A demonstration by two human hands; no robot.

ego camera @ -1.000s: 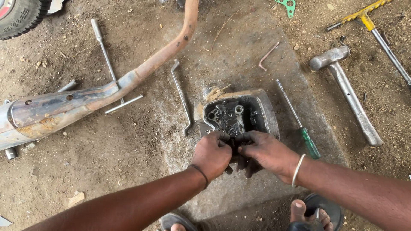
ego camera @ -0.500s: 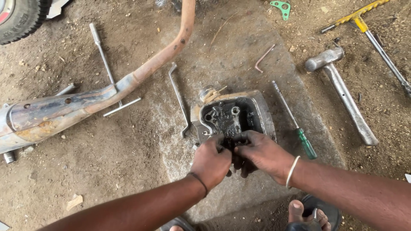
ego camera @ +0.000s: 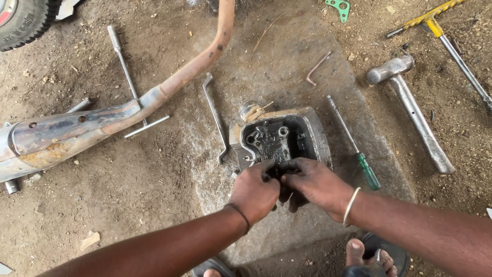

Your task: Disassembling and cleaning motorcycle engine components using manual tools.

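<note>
Greasy cast-metal cylinder head (ego camera: pixel 281 137): likely heavy, rigid, slippery. Left hand (ego camera: pixel 253 191) and right hand (ego camera: pixel 316 185) both clamped on its near edge; outer rim looks safest.

Left hand (ego camera: pixel 254 191) and right hand (ego camera: pixel 313 185), fingers together

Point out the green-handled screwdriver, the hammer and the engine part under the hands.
green-handled screwdriver (ego camera: pixel 369 171), head view, on the green handle.
hammer (ego camera: pixel 416 119), head view, mid-handle.
engine part (ego camera: pixel 281 136), head view, on the dark open cavity, above the fingers.
</note>
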